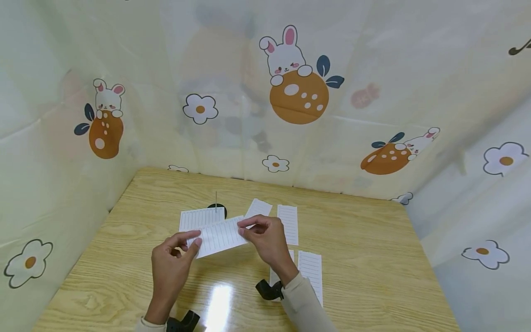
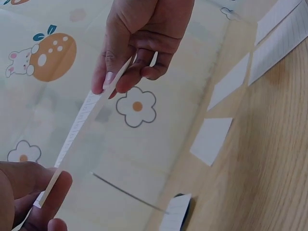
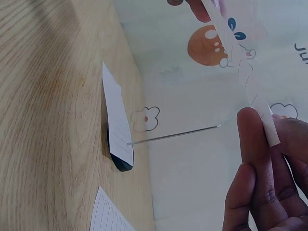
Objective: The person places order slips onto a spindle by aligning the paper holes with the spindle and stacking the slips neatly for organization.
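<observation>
A lined paper slip (image 1: 221,238) is held in the air between both hands. My left hand (image 1: 171,260) pinches its left end between thumb and fingers, and my right hand (image 1: 268,240) pinches its right end. Just behind it stands a paper spike with a black round base (image 1: 224,210) and a thin upright metal rod (image 1: 216,199). Another lined slip (image 1: 201,217) lies on that base, with the rod rising through it in the right wrist view. Both wrist views show the held slip nearly edge-on, apart from the rod.
More lined slips lie to the right on the wooden table (image 1: 365,263): a far slip (image 1: 260,207), an upright-lying one (image 1: 289,224), and a nearer slip (image 1: 311,275) beside one partly hidden by the right wrist. A patterned curtain (image 1: 232,152) borders the table.
</observation>
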`<state>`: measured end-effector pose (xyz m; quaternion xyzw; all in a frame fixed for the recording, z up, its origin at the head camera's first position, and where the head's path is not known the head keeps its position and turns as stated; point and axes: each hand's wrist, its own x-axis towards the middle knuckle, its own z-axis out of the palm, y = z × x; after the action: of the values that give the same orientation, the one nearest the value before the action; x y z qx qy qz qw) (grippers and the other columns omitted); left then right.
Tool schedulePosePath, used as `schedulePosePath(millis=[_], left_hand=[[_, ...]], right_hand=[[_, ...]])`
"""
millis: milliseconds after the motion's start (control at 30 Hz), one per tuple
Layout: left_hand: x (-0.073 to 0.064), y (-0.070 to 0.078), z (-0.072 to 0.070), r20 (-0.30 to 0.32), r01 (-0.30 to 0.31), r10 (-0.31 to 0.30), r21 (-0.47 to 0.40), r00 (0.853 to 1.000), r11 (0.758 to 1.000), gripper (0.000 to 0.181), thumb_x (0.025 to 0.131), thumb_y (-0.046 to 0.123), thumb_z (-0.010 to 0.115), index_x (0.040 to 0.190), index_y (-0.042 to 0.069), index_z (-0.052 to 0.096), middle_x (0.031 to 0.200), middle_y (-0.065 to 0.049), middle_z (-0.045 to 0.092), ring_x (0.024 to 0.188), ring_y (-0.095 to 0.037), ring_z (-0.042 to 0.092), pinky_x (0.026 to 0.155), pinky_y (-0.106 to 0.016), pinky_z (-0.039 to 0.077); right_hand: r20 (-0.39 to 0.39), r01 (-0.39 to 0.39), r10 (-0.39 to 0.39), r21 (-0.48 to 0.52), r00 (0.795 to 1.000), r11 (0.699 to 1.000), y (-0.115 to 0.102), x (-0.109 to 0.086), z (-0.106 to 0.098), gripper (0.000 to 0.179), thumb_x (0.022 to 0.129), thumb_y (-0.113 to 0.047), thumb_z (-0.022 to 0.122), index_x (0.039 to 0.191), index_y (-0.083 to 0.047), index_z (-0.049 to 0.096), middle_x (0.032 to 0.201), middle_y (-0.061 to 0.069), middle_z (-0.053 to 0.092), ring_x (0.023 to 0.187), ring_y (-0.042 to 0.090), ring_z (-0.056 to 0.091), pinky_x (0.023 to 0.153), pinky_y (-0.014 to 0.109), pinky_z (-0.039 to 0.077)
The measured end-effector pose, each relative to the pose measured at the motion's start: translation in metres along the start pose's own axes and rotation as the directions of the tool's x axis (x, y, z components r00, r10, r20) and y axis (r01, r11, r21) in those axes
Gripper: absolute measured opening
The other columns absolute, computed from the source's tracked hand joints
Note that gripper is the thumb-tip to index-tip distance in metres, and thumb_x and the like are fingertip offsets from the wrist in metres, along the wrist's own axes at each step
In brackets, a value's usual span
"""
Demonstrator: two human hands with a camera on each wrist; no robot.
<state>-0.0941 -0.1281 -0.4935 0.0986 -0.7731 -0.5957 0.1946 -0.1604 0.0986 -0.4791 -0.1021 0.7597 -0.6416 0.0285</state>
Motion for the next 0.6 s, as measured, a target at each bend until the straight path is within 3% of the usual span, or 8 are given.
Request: schedulePosePath(millis=[267, 600], left_hand=[[0.009, -0.001, -0.004, -0.015, 0.005, -0.005, 0.023, 1.0, 1.0, 0.012, 0.091, 0.014, 0.085, 0.102, 0.017, 0.086, 0.09, -0.003, 0.076, 0.079, -0.011, 0.054, 0.061, -0.024, 0.04], [0.02, 0.005, -0.009, -0.034, -0.015, 0.016, 0.018, 0.999, 1.0, 0.012, 0.091, 0.012, 0.084, 0.102, 0.016, 0.086, 0.091, -0.003, 0.075, 0.079, -0.011, 0.054, 0.063, -0.025, 0.039]], right_hand=[[0.003, 0.003, -0.003, 0.008, 1.0, 1.0, -0.003, 0.007, 0.005, 0.01, 0.091, -0.008, 0.083, 0.097, -0.017, 0.084, 0.104, 0.004, 0.079, 0.08, 0.017, 0.075, 0.072, 0.026, 0.058], [0.002, 0.017, -0.017, -0.005, 1.0, 1.0, -0.01, 0.017, 0.011, 0.01, 0.092, -0.01, 0.082, 0.098, -0.018, 0.084, 0.105, 0.003, 0.079, 0.081, 0.018, 0.075, 0.071, 0.03, 0.058]])
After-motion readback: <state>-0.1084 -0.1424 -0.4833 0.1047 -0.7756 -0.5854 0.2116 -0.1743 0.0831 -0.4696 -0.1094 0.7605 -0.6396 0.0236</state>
